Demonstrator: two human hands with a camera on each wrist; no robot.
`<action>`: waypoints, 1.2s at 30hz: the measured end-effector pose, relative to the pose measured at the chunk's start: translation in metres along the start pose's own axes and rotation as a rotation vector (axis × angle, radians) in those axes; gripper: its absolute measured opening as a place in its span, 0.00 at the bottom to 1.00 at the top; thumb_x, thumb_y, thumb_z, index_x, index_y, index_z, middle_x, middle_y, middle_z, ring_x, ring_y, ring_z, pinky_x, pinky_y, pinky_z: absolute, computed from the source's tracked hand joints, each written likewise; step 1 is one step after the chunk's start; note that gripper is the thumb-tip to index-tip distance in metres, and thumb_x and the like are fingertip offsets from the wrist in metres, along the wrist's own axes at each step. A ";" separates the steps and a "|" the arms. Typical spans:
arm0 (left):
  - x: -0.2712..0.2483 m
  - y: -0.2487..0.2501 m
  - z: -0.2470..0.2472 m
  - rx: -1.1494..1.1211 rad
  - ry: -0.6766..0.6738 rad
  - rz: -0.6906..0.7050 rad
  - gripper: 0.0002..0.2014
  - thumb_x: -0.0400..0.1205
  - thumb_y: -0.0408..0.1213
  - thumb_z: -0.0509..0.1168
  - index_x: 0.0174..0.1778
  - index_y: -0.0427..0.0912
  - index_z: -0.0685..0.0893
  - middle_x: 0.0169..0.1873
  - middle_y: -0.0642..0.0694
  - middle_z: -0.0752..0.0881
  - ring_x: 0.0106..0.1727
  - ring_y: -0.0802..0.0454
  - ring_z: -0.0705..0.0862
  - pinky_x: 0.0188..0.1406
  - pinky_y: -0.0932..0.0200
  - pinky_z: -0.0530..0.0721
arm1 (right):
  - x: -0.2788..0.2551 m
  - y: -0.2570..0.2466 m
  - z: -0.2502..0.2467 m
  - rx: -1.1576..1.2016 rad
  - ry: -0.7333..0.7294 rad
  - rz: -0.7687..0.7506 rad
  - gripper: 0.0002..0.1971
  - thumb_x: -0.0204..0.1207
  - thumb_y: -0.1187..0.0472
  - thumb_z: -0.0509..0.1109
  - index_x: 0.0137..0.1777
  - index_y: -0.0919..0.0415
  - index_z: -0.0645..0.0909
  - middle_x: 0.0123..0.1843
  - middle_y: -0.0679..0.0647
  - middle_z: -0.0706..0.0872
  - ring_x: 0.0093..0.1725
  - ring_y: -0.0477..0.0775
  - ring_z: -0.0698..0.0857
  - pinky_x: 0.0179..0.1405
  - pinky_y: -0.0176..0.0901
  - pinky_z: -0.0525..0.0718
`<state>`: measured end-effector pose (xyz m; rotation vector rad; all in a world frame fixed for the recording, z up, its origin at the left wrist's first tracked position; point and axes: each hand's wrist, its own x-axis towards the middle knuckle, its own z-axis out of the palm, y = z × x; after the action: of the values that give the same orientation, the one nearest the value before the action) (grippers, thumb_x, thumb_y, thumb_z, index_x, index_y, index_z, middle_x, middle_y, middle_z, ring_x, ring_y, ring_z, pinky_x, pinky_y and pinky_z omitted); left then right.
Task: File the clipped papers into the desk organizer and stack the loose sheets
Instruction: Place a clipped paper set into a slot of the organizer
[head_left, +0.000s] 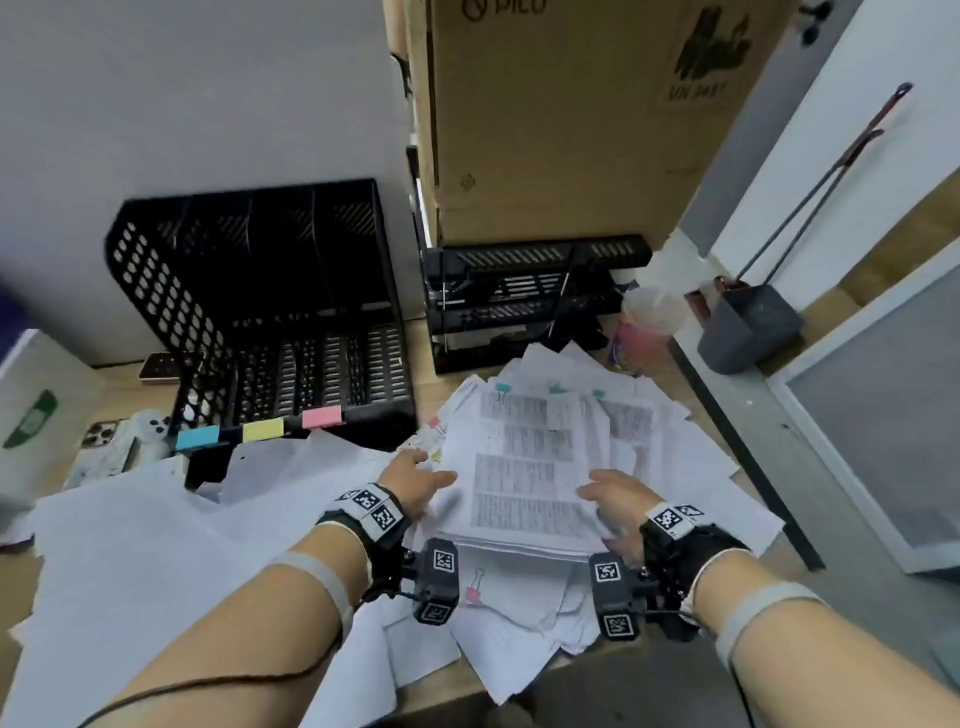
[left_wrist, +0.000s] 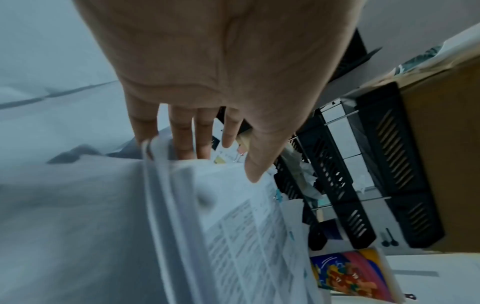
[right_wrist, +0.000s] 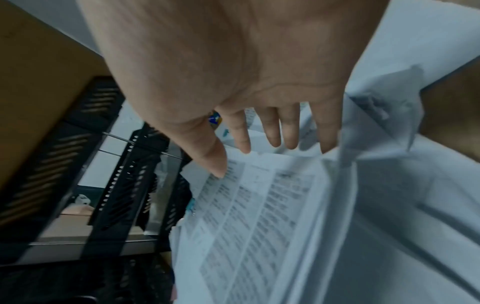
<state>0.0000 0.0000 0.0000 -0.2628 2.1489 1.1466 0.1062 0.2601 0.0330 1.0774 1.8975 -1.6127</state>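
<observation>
A thick stack of printed papers (head_left: 524, 467) with teal clips (head_left: 503, 388) at its far edge lies over a heap of sheets at the desk's middle right. My left hand (head_left: 415, 478) grips its near left corner, thumb on top and fingers underneath (left_wrist: 221, 162). At the near right corner my right hand (head_left: 613, 499) grips the same way (right_wrist: 246, 158). The stack's print shows up close (left_wrist: 246, 236) (right_wrist: 259, 216). The black desk organizer (head_left: 270, 322), with blue, yellow and pink labels on its front, stands to the left. Loose white sheets (head_left: 156, 545) cover the near left. A pink-clipped paper (head_left: 474, 592) lies under the stack.
Black stacked letter trays (head_left: 535, 301) and a large cardboard box (head_left: 571, 119) stand behind the heap. A colourful cup (head_left: 644, 332) and a grey bin (head_left: 748, 327) sit at the back right. A phone (head_left: 104, 434) lies at the left beside the organizer.
</observation>
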 end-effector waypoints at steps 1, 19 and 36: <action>-0.001 0.002 0.004 0.037 0.008 0.003 0.33 0.78 0.43 0.74 0.78 0.38 0.73 0.66 0.33 0.83 0.44 0.43 0.86 0.39 0.59 0.82 | 0.003 0.001 0.001 -0.029 -0.017 0.002 0.18 0.80 0.64 0.68 0.69 0.58 0.74 0.64 0.62 0.77 0.62 0.61 0.78 0.46 0.48 0.79; 0.006 0.010 0.006 0.232 0.011 0.114 0.14 0.64 0.45 0.73 0.45 0.48 0.90 0.48 0.50 0.92 0.54 0.46 0.88 0.62 0.48 0.86 | 0.036 -0.041 -0.032 -0.295 -0.065 -0.165 0.13 0.80 0.63 0.68 0.64 0.57 0.80 0.57 0.50 0.84 0.55 0.53 0.83 0.35 0.28 0.78; -0.107 -0.032 -0.113 -0.578 0.349 -0.073 0.17 0.88 0.43 0.62 0.60 0.32 0.86 0.48 0.35 0.89 0.43 0.41 0.87 0.35 0.53 0.91 | 0.018 -0.094 0.093 -0.709 -0.440 -0.320 0.19 0.56 0.66 0.65 0.46 0.52 0.88 0.49 0.65 0.92 0.43 0.64 0.89 0.43 0.57 0.89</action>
<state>0.0422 -0.1228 0.0910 -0.8435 2.0162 1.7654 0.0074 0.1742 0.0565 0.1221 2.1198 -1.0335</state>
